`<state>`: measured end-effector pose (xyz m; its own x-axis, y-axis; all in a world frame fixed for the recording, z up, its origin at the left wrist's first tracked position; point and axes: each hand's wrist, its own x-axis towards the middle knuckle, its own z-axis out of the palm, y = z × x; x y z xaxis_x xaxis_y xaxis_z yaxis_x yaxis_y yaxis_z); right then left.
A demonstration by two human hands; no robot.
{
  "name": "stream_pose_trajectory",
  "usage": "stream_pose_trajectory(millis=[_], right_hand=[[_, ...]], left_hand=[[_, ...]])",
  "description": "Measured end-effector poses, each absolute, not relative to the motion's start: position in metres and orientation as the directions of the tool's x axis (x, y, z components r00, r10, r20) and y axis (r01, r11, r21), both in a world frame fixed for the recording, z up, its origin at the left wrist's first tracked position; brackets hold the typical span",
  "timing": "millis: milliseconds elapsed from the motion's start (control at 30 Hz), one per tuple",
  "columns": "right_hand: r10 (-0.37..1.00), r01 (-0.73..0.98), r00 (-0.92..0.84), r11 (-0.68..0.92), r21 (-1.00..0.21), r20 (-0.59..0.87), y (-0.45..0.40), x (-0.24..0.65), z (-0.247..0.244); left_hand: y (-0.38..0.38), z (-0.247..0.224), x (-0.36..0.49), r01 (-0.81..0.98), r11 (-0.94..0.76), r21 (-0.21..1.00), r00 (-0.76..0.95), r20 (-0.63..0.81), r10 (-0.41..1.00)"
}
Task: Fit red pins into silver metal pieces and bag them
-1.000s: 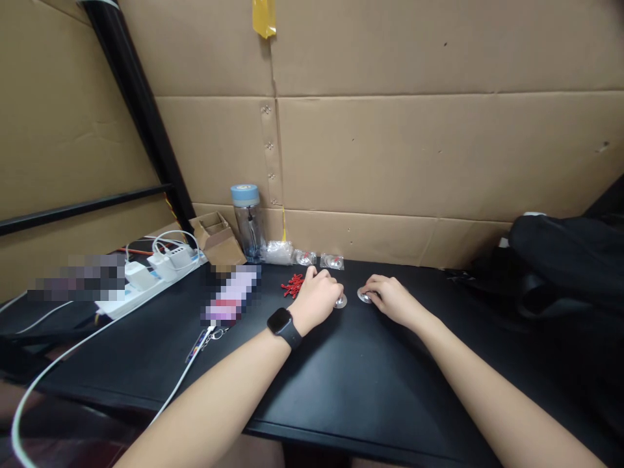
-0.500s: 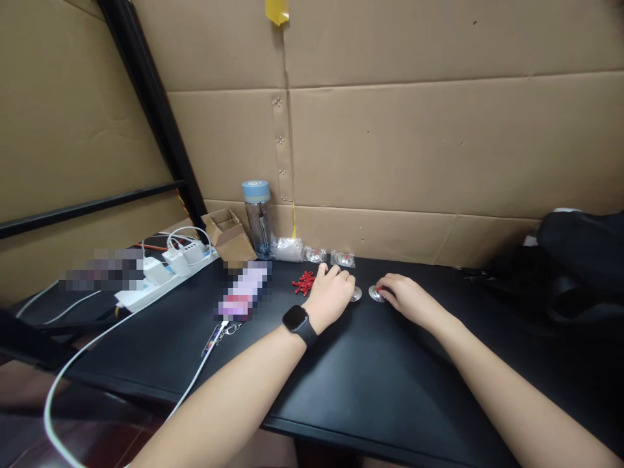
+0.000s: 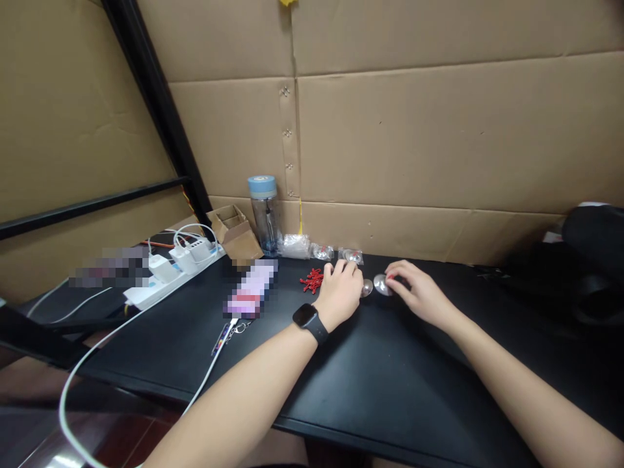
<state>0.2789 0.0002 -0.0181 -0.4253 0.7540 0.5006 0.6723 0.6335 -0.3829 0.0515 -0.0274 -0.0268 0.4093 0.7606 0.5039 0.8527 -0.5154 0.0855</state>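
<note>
My right hand [image 3: 412,292] pinches a bit of red at the middle of a shiny, silvery round disc [image 3: 381,284], which is tilted on its edge. A second silvery disc [image 3: 367,287] shows just beside the fingertips of my left hand [image 3: 341,290]. The left fingers are bent round its far side, and their grip is partly hidden. A narrow gap separates the two discs. Left of the left hand lies a small heap of red cords [image 3: 312,280] on the black table [image 3: 351,370]. A black watch [image 3: 308,318] is on my left wrist.
Wrapped discs [image 3: 351,256] and a clear plastic packet [image 3: 295,246] lie along the cardboard wall [image 3: 419,143]. Further left stand a blue-lidded bottle [image 3: 264,218] and an open carton [image 3: 236,232]. A phone [image 3: 253,286] on a white cable and a power strip [image 3: 166,279] lie at left; a dark bag [image 3: 585,266] is at right.
The right-hand disc has been raised and tilted off the table and is closer to the left one. The left disc has tilted slightly too. The whole view has shifted a little.
</note>
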Motion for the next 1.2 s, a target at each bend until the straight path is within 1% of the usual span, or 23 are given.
stream_pose_trajectory(millis=[67, 100, 167, 233, 300, 333, 400, 500, 567, 700, 800, 967, 1100, 1200], right_hand=[[0.775, 0.542, -0.261, 0.611, -0.577, 0.576, -0.004, 0.277, -0.012], [0.788, 0.483, -0.183, 0.593, -0.644, 0.588, -0.007, 0.277, -0.009], [0.809, 0.407, -0.081, 0.56, -0.721, 0.582, -0.01, 0.278, -0.006], [0.822, 0.379, -0.046, 0.54, -0.752, 0.567, -0.012, 0.278, -0.006], [0.825, 0.367, -0.046, 0.538, -0.759, 0.563, -0.014, 0.275, -0.01], [0.824, 0.362, -0.056, 0.543, -0.758, 0.564, -0.015, 0.272, -0.012], [0.814, 0.366, -0.076, 0.56, -0.743, 0.576, -0.016, 0.264, -0.018], [0.81, 0.371, -0.12, 0.573, -0.731, 0.574, -0.018, 0.254, -0.026], [0.832, 0.324, -0.145, 0.552, -0.768, 0.536, -0.018, 0.25, -0.029], [0.898, 0.199, -0.148, 0.437, -0.877, 0.414, -0.019, 0.249, -0.032], [0.927, 0.156, -0.148, 0.366, -0.917, 0.345, -0.02, 0.25, -0.032], [0.953, 0.092, -0.216, 0.234, -0.968, 0.21, -0.024, 0.25, -0.029], [0.95, 0.082, -0.261, 0.2, -0.976, 0.173, -0.024, 0.252, -0.027], [0.942, 0.129, -0.302, 0.193, -0.973, 0.147, -0.023, 0.254, -0.027]], left_hand=[[-0.026, -0.027, 0.051, 0.853, -0.501, 0.145, 0.374, 0.5, 0.781], [-0.024, -0.027, 0.051, 0.851, -0.489, 0.193, 0.347, 0.493, 0.798], [-0.022, -0.025, 0.052, 0.828, -0.456, 0.326, 0.286, 0.454, 0.844], [-0.02, -0.023, 0.055, 0.77, -0.415, 0.484, 0.234, 0.391, 0.89], [-0.019, -0.022, 0.058, 0.691, -0.379, 0.616, 0.198, 0.343, 0.918], [-0.018, -0.023, 0.06, 0.653, -0.37, 0.661, 0.184, 0.335, 0.924], [-0.019, -0.023, 0.063, 0.594, -0.373, 0.713, 0.168, 0.344, 0.924], [-0.021, -0.024, 0.066, 0.548, -0.398, 0.736, 0.175, 0.364, 0.915], [-0.024, -0.023, 0.066, 0.553, -0.396, 0.733, 0.175, 0.362, 0.916], [-0.029, -0.019, 0.065, 0.606, -0.392, 0.693, 0.176, 0.363, 0.915], [-0.03, -0.02, 0.064, 0.641, -0.407, 0.65, 0.184, 0.385, 0.905], [-0.028, -0.025, 0.064, 0.689, -0.416, 0.593, 0.191, 0.406, 0.894], [-0.027, -0.026, 0.063, 0.706, -0.411, 0.577, 0.193, 0.402, 0.895], [-0.028, -0.026, 0.063, 0.718, -0.407, 0.564, 0.194, 0.399, 0.896]])
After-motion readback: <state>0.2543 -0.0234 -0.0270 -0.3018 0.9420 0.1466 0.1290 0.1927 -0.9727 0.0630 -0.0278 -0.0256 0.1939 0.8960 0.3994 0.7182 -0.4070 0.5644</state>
